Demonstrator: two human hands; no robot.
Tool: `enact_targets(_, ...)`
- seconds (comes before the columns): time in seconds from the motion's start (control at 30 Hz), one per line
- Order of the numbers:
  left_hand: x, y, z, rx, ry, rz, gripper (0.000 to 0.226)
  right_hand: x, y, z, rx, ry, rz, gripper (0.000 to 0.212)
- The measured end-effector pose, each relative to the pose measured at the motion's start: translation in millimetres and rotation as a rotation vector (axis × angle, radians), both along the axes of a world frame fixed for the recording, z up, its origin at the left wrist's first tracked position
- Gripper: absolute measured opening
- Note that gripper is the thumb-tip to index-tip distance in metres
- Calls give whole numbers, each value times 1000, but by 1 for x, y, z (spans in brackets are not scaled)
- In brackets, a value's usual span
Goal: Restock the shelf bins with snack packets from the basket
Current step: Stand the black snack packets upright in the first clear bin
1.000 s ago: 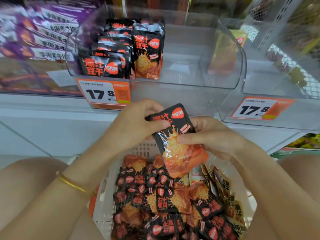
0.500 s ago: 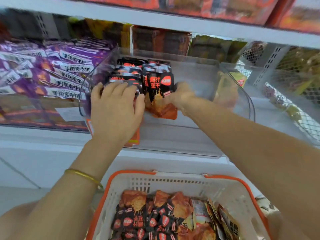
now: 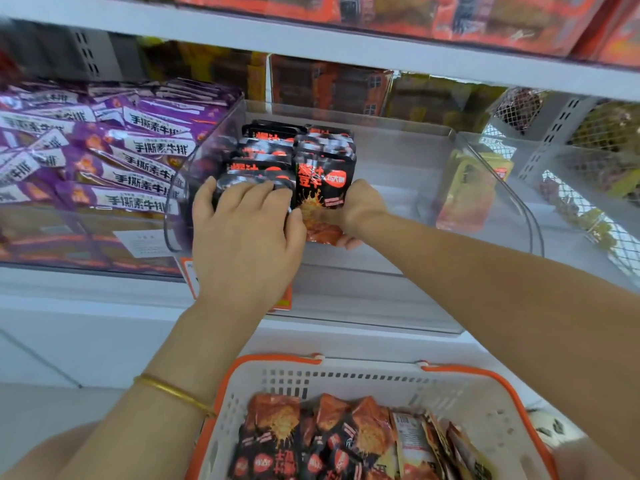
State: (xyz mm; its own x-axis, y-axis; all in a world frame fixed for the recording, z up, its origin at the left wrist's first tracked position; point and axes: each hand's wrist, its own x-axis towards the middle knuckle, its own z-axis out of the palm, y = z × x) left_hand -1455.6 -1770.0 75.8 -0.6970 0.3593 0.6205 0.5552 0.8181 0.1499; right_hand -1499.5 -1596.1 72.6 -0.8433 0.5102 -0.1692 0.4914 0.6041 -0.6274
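- Packet in hand: your right hand (image 3: 360, 209) has its grip wrapped round one black-and-orange snack packet (image 3: 323, 188), fingers under its lower edge. It holds the packet upright at the front of the right-hand row inside the clear bin (image 3: 398, 140).
- Your left hand (image 3: 242, 233) lies with its fingers spread over the front of the left-hand row of packets (image 3: 263, 157), grip loose and holding nothing. Its thumb seems to touch the held packet's edge (blur makes this hard to judge).
- A gold bracelet (image 3: 173, 393) circles your left wrist.
- Below the shelf, the basket (image 3: 467, 386) holds a heap of loose packets (image 3: 311, 434).
- Purple packets (image 3: 114, 147) fill the bin just left of the clear one.
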Motion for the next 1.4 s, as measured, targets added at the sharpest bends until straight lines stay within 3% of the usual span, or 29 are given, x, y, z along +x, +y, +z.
enact_targets(0.17, 0, -1, -1, 24, 20, -13, 46, 10, 0, 9, -193, -15, -23, 43)
enact_targets(0.3, 3, -4, 0, 138, 80, -82, 37, 30, -5, 29, -170, -8, 44, 32)
enact_targets(0.43, 31, -9, 4, 227, 234, -215, 27, 88, -12, 66, 2, 312, 143, 40)
enact_targets(0.53, 72, -8, -9, 214, 153, -354, 27, 162, -19, 64, -143, 509, 242, 32)
enact_targets(0.63, 101, -7, -43, 46, -79, -423, 26, 200, -19, -9, -200, 200, 322, 17)
enact_targets(0.73, 107, -3, -73, -134, -352, -424, 29, 197, -9, -124, 89, -248, 427, 8)
enact_targets(0.8, 106, 2, -83, -225, -468, -394, 26, 203, -5, -194, 156, -412, 470, 17)
enact_targets(0.93, 101, 12, -95, -334, -537, -332, 29, 230, -21, -276, 174, -478, 537, 58)
enact_targets(1.03, 99, 16, -100, -380, -561, -316, 29, 234, -29, -286, 269, -465, 506, 40)
enact_targets(1.1, 99, 17, -101, -396, -587, -306, 29, 226, -20, -277, 175, -429, 470, 29)
enact_targets(1.27, 93, 15, -100, -421, -679, -271, 30, 204, 18, -215, -181, -186, 264, 24)
enact_targets(1.4, 91, 17, -95, -330, -899, -289, 38, 199, 27, -157, -457, -96, 178, 4)
